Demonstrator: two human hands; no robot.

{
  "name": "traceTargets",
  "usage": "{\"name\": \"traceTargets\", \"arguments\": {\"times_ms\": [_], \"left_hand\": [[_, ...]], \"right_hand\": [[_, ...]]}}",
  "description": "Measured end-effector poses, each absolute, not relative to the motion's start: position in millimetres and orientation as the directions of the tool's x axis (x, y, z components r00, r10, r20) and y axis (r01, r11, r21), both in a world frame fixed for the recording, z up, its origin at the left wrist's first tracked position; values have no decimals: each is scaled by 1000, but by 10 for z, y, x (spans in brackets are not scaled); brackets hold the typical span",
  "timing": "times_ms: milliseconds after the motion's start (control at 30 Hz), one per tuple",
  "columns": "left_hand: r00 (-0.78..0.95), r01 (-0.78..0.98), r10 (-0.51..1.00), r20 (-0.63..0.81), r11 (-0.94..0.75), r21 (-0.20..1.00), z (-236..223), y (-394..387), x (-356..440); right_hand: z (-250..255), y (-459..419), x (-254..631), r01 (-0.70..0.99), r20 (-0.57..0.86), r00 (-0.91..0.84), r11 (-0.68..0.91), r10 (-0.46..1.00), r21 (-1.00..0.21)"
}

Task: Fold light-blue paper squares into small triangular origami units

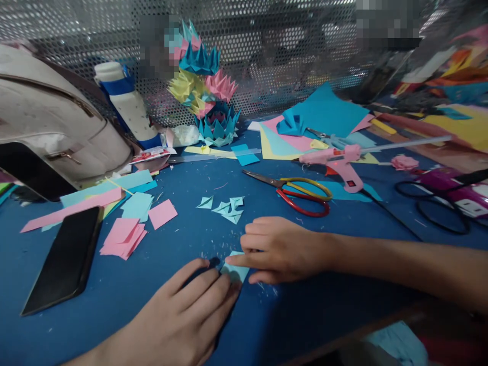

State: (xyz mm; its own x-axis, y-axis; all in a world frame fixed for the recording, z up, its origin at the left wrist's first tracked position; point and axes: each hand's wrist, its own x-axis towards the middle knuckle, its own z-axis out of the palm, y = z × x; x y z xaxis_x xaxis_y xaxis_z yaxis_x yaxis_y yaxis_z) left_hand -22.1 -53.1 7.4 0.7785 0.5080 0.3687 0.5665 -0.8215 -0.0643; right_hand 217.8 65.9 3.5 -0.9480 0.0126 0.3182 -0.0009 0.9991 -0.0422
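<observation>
A light blue paper square point(239, 273) lies on the blue table between my hands. My left hand point(190, 307) reaches in from the bottom, its fingers extended and their tips on the paper's left and lower part; its thumb is hidden. From the right, my right hand point(284, 250) lays its stretched index finger on the paper's upper part. The thumb is apart from that finger, and the other fingers are curled. Just beyond my hands sit several small folded light blue paper triangles point(231, 208). Scissors point(301, 195) with red and yellow handles lie farther right.
Pink paper squares point(124, 238) and a black phone point(63, 259) lie at left. A white bag point(57, 112) and bottle point(127, 104) stand behind. Folded-paper flowers point(217, 124) are stacked at the back. A pink glue gun point(345, 165) with a black cable lies at right.
</observation>
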Motion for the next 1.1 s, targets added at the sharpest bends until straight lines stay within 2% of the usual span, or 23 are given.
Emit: {"name": "traceTargets", "arguments": {"times_ms": [200,300,467,600,700,800,833,900,967,1100], "left_hand": [[788,554,508,347,-832,-39,50,-524,-228],[781,574,536,321,-818,-30,47,-528,-229],[775,582,546,319,-813,-20,70,-523,-228],[749,608,577,325,-794,9,63,-509,-242],[740,614,591,321,-789,37,51,-495,-249],[721,604,580,380,-794,67,52,-476,-238],[705,629,619,346,-771,99,56,-468,-232],[674,647,674,303,-736,199,59,-451,-225],[636,645,719,282,-695,318,55,-436,-224],[598,625,788,149,-574,528,53,-418,-228]], "right_hand": [[30,677,2250,-59,449,-890,996,-83,67],[18,659,2228,-63,399,-912,994,-93,87],[-4,652,2180,8,325,-946,1000,-1,26],[20,680,2207,-1,351,-936,994,37,-109],[65,690,2226,-38,354,-931,945,84,-325],[115,667,2214,4,249,-952,822,178,-569],[131,650,2203,52,198,-955,781,222,-623],[159,607,2177,173,97,-945,726,313,-666],[179,562,2151,269,21,-927,702,375,-659],[176,516,2131,275,-8,-934,704,357,-655]]}}
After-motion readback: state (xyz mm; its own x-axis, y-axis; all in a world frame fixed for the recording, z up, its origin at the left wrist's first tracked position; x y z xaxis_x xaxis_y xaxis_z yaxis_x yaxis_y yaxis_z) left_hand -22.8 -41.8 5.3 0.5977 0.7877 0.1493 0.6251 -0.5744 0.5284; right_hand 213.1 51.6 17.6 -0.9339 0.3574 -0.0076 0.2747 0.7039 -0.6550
